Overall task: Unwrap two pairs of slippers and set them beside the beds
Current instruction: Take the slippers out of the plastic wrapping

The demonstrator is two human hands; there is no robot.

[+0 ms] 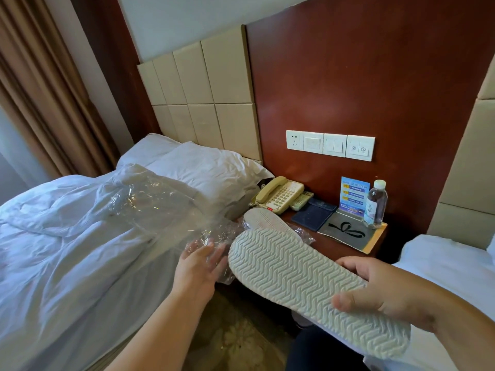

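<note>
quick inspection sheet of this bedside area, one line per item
surface: nightstand, wooden top, between two beds
job's things: held slipper sole up; second slipper sole up at nightstand edge; clear wrapper crumpled, off both
clutter: phone, remote, dark folder, water bottle
hands: left hand open, fingers at wrapper; right hand grips held slipper
cables: phone cord, coiled beside phone
surroundings: left bed, right bed, switch panel, curtain

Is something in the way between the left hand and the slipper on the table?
Yes. The clear wrap covers the fingers of the left hand and bunches between it and the table slipper.
</note>
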